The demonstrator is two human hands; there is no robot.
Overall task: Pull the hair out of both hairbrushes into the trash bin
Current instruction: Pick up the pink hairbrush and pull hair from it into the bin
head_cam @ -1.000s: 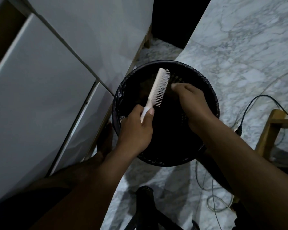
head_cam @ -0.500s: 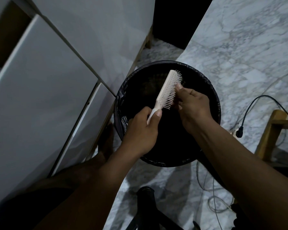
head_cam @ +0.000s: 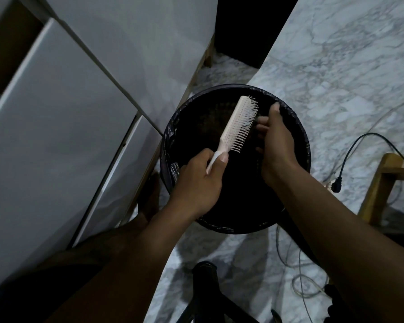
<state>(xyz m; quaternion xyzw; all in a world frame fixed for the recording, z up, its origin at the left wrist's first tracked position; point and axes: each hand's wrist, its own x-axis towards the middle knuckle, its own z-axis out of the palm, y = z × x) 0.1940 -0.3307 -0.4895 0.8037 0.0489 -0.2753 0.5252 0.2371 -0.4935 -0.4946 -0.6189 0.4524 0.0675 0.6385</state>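
A white hairbrush (head_cam: 238, 124) is held over the round black trash bin (head_cam: 299, 127), which is lined with a black bag. My left hand (head_cam: 200, 183) grips the brush by its thin handle, bristles pointing right. My right hand (head_cam: 274, 141) is beside the bristles, its fingertips at the upper part of the brush head. It is too dark to tell whether hair is pinched in those fingers. Only one hairbrush is in view.
White cabinet doors (head_cam: 56, 113) stand close on the left. A black cable with a plug (head_cam: 337, 183) and thin wires lie on the marble floor to the right, beside a wooden frame (head_cam: 380, 187). A black stand (head_cam: 205, 287) rises at the bottom.
The brush has tilted and shifted right over the bin. My right hand came in from beside the brush and now has its fingers spread at the bristles.
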